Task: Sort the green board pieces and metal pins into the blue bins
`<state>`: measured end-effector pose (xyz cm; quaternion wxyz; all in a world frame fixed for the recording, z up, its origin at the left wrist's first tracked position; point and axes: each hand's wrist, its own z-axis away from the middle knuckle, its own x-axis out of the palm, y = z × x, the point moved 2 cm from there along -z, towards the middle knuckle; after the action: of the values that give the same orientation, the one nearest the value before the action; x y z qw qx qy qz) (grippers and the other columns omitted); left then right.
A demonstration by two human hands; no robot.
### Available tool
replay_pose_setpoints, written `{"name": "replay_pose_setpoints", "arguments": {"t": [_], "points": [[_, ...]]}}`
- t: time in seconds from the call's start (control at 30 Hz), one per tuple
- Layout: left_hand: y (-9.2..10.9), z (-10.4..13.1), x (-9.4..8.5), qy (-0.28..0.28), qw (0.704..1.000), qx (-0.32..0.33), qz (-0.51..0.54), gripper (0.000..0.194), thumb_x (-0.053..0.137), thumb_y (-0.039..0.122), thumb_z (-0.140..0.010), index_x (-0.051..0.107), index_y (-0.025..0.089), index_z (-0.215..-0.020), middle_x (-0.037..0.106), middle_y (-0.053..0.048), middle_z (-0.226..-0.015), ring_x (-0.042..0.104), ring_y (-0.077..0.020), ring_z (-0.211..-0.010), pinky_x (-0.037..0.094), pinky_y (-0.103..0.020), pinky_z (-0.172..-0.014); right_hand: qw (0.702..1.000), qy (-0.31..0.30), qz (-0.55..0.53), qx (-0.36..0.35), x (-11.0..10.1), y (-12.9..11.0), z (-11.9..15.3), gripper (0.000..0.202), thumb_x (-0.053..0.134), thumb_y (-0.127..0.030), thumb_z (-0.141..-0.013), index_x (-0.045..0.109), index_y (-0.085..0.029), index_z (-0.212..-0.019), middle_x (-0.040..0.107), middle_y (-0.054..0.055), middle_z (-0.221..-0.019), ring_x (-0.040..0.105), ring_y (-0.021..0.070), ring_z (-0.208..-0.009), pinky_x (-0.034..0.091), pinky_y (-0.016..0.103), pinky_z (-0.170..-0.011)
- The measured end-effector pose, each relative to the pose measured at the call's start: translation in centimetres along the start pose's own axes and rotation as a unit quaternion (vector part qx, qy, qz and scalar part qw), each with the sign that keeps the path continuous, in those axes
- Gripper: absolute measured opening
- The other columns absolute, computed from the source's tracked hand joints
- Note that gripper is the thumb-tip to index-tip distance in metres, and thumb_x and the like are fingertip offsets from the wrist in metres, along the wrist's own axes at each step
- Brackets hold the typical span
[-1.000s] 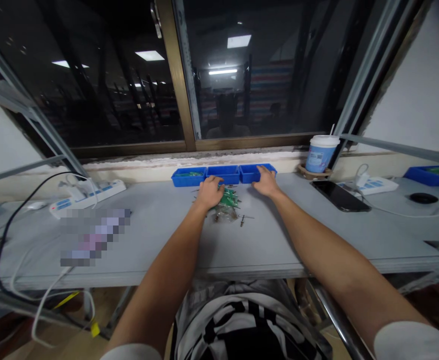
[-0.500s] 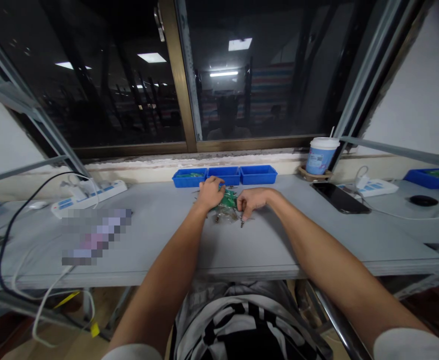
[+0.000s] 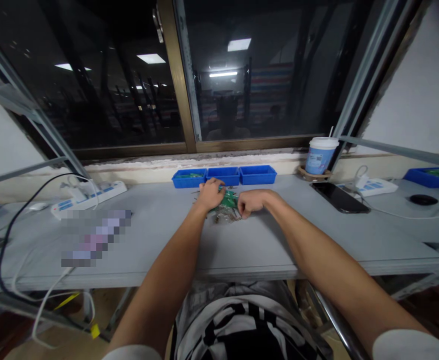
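Centre: metal part shifted toward bag at right hand, fingers curled, grip unclear; green pieces partly covered by left hand, fingers half-open, hold unseen.

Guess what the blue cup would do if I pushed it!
The cup would probably tip if pushed high up, being tall and narrower below. Its brown holder might steady the base a bit. The white lid may slow spills, though how full it is can't be seen.
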<state>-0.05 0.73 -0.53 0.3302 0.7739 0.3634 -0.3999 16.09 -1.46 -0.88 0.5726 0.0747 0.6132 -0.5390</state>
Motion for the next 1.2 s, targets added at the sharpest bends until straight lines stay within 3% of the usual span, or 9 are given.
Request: {"name": "replay_pose_setpoints", "arguments": {"t": [0.17, 0.33, 0.4, 0.47, 0.57, 0.63, 0.83, 1.0, 1.2], "points": [[0.1, 0.0, -0.1, -0.014, 1.0, -0.009, 0.002, 0.026, 0.047, 0.03, -0.086, 0.064, 0.02, -0.103, 0.061, -0.01, -0.115, 0.051, -0.026, -0.114, 0.036, -0.043, -0.095, 0.999, -0.031, 0.021, 0.036, -0.2, 0.4, 0.5, 0.013, 0.075, -0.014, -0.043, 0.068, -0.018, -0.053, 0.059, -0.004, -0.048, 0.046, 0.0096, -0.045, 0.031, 0.024, -0.048], [0.2, 0.0, -0.2, -0.008, 1.0, -0.005, 0.005, 0.027, 0.047, 0.03, -0.085, 0.064, 0.019, -0.103, 0.061, -0.01, -0.115, 0.051, -0.0265, -0.113, 0.037, -0.044, -0.094, 0.996, -0.058, -0.065, -0.022, -0.6, 0.8, 1.0, 0.014, 0.073, -0.027, -0.054, 0.065, -0.016, -0.059, 0.054, -0.004, -0.049, 0.041, 0.0073, -0.046, 0.029, 0.022, -0.047], [0.1, 0.0, -0.2, -0.002, 1.0, -0.006, 0.009, 0.027, 0.047, 0.03, -0.085, 0.064, 0.019, -0.103, 0.061, -0.01, -0.116, 0.052, -0.0269, -0.113, 0.037, -0.045, -0.093, 0.989, -0.011, -0.135, -0.054, -0.9, 1.0, 0.9, 0.018, 0.069, -0.033, -0.061, 0.063, -0.017, -0.065, 0.05, -0.005, -0.049, 0.038, 0.0066, -0.045, 0.028, 0.022, -0.046], [0.1, -0.1, -0.2, 0.005, 1.0, -0.012, 0.015, 0.027, 0.047, 0.029, -0.085, 0.064, 0.02, -0.103, 0.061, -0.01, -0.116, 0.052, -0.0275, -0.112, 0.037, -0.046, -0.093, 0.974, 0.091, -0.195, -0.067, -1.2, 1.5, 0.5, 0.019, 0.064, -0.036, -0.066, 0.06, -0.018, -0.07, 0.047, -0.006, -0.05, 0.036, 0.0066, -0.044, 0.027, 0.022, -0.046], [0.0, -0.1, -0.2, 0.007, 0.999, -0.027, 0.019, 0.026, 0.047, 0.029, -0.085, 0.064, 0.02, -0.102, 0.062, -0.01, -0.115, 0.052, -0.028, -0.112, 0.037, -0.046, -0.093, 0.942, 0.249, -0.223, -0.02, -1.3, 2.9, -0.8, 0.016, 0.061, -0.033, -0.069, 0.058, -0.017, -0.068, 0.047, -0.005, -0.049, 0.037, 0.0071, -0.045, 0.029, 0.023, -0.047], [-0.1, -0.1, -0.1, 0.005, 0.999, -0.033, 0.017, 0.025, 0.048, 0.03, -0.085, 0.064, 0.021, -0.101, 0.062, -0.01, -0.115, 0.052, -0.0279, -0.112, 0.037, -0.046, -0.094, 0.926, 0.31, -0.214, 0.028, -1.0, 3.9, -1.8, 0.014, 0.063, -0.029, -0.065, 0.058, -0.016, -0.062, 0.05, -0.003, -0.049, 0.041, 0.0084, -0.047, 0.032, 0.023, -0.049], [-0.2, -0.1, 0.1, 0.004, 1.0, -0.025, 0.015, 0.025, 0.048, 0.029, -0.085, 0.064, 0.021, -0.102, 0.062, -0.011, -0.114, 0.051, -0.0281, -0.113, 0.037, -0.046, -0.094, 0.901, 0.37, -0.205, 0.097, -0.3, 5.3, -3.3, 0.007, 0.063, -0.021, -0.061, 0.061, -0.017, -0.056, 0.058, 0.002, -0.053, 0.052, 0.0139, -0.056, 0.038, 0.025, -0.054], [-0.2, -0.1, 0.1, 0.004, 1.0, -0.024, 0.015, 0.025, 0.048, 0.029, -0.085, 0.063, 0.02, -0.104, 0.062, -0.01, -0.115, 0.052, -0.0281, -0.112, 0.037, -0.047, -0.094, 0.9, 0.375, -0.204, 0.09, -0.2, 6.0, -3.7, 0.006, 0.063, -0.02, -0.061, 0.065, -0.016, -0.063, 0.068, 0.007, -0.073, 0.058, 0.016, -0.069, 0.043, 0.027, -0.066], [0.0, 0.0, 0.1, 0.007, 1.0, -0.012, 0.024, 0.029, 0.049, 0.028, -0.085, 0.061, 0.019, -0.11, 0.061, -0.01, -0.118, 0.052, -0.0265, -0.114, 0.038, -0.044, -0.096, 0.893, 0.408, -0.184, 0.043, -0.5, 5.6, -3.6, 0.007, 0.06, -0.023, -0.065, 0.06, -0.016, -0.066, 0.063, 0.003, -0.068, 0.053, 0.0131, -0.064, 0.041, 0.026, -0.064]]}}
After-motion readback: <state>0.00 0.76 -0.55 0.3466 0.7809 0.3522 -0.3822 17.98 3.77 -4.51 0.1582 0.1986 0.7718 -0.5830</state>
